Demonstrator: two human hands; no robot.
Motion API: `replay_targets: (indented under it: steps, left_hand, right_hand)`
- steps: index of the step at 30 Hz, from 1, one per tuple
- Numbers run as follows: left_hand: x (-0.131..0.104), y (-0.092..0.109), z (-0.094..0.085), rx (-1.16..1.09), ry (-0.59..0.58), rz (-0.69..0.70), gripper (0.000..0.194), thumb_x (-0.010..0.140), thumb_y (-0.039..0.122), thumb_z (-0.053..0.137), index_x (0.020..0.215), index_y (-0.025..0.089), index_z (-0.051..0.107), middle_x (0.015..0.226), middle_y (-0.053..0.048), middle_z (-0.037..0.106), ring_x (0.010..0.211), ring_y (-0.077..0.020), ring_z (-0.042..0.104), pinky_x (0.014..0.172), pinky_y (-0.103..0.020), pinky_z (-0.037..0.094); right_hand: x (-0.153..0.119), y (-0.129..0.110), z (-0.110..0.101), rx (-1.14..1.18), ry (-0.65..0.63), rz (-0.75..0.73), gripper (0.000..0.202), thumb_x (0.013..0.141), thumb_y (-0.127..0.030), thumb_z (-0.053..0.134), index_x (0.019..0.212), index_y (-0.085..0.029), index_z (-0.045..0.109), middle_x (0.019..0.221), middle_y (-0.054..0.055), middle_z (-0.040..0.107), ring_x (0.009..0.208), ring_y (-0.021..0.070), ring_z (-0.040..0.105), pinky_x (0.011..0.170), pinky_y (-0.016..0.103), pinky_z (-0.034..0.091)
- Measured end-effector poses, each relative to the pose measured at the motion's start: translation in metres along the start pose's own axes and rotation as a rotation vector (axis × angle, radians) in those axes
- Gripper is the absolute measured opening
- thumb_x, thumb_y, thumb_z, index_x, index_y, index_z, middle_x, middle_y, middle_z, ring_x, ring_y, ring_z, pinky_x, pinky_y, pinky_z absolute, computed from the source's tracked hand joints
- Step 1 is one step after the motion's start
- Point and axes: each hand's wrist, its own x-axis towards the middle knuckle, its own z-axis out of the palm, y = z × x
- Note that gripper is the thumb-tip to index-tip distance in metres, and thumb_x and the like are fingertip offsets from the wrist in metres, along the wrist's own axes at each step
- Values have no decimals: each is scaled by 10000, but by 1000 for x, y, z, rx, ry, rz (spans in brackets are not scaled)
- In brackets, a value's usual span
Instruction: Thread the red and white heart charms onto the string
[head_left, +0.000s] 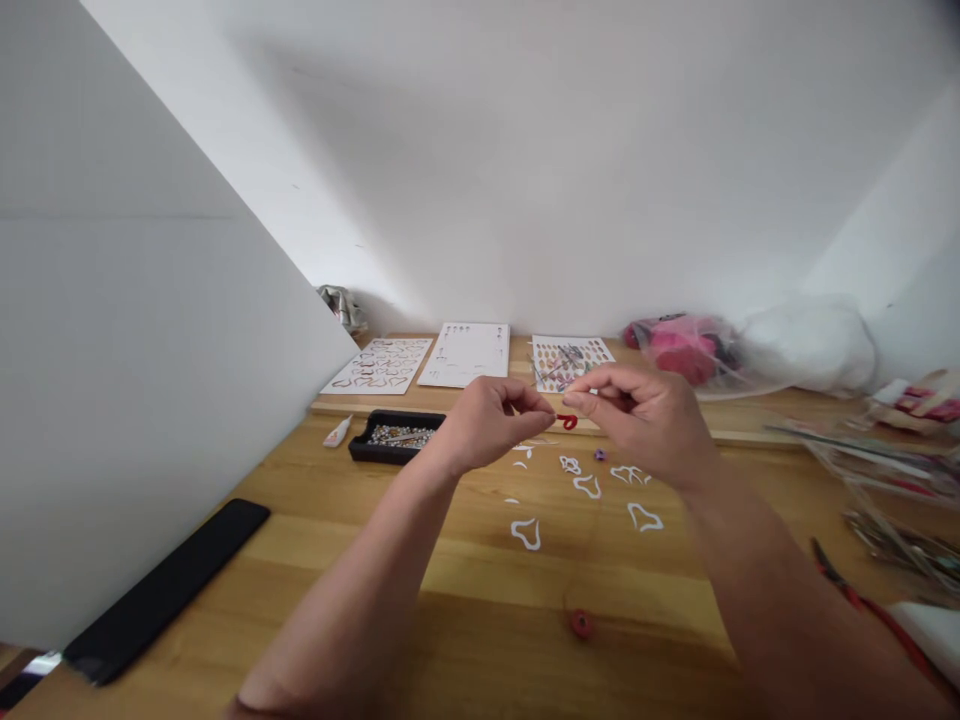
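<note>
Both hands are raised over the middle of the wooden table, fingertips nearly touching. My left hand (499, 422) pinches one end of a small red looped piece (568, 422). My right hand (637, 415) is closed in a pinch just above and right of that piece; what lies between its fingertips is too small to name. Below the hands, several white curved cutouts (526, 534) lie on the table. A small purple item (599, 454) is among them. Nearer the front edge sits a red spool (581, 624), with a thin thread rising from it.
A black tray (386, 453) of beads and a white glue bottle (337, 432) stand left. Patterned sheets (466, 354) lie along the back. Plastic bags (806, 345) fill the back right. Red-handled pliers (855, 598) lie right, a long black object (169, 590) front left.
</note>
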Motion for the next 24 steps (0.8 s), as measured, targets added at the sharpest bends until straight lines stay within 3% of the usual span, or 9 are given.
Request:
replay_targets:
  steps: [5,8,12,15,18,24]
  left_hand:
    - [3,-8,-1,-169,-80,-21,211,774,366,748,796,158,720,703,-11,642,607,-89,492,571,-247,351]
    - [6,-12,-1,-282,-80,-23,219,750,359,786,801,157,718,759,-17,672,651,-87,530,634,-248,393]
    - [7,-13,1,-330,-55,-47,233,734,366,807,778,160,709,702,5,642,628,-80,505,618,-247,375]
    - [8,-14,2,-355,0,-39,225,731,356,810,761,162,700,694,11,640,635,-78,509,636,-244,390]
    - [9,-14,1,-394,74,-13,203,734,330,797,746,158,690,725,1,657,664,-84,533,683,-251,425]
    - [11,-17,-3,-298,272,14,204,752,342,759,777,147,706,776,-29,682,687,-99,543,686,-259,436]
  right_hand:
    - [11,23,14,256,-87,127,173,817,-354,730,725,-208,713,557,-35,460,516,97,324,489,285,248]
    - [12,36,22,572,-172,352,226,754,-406,777,717,-204,682,592,-34,501,501,80,317,474,266,223]
    - [9,45,30,927,-224,629,267,638,-357,844,677,-209,626,499,-88,389,444,53,197,446,236,150]
    - [6,44,37,999,-248,663,248,591,-280,848,672,-208,626,457,-104,336,436,52,182,442,230,142]
    - [2,40,42,994,-246,654,238,637,-297,832,670,-207,614,455,-104,326,436,54,184,444,233,146]
    - [-2,29,43,731,-215,509,264,721,-381,789,673,-196,608,513,-75,422,441,60,283,445,242,195]
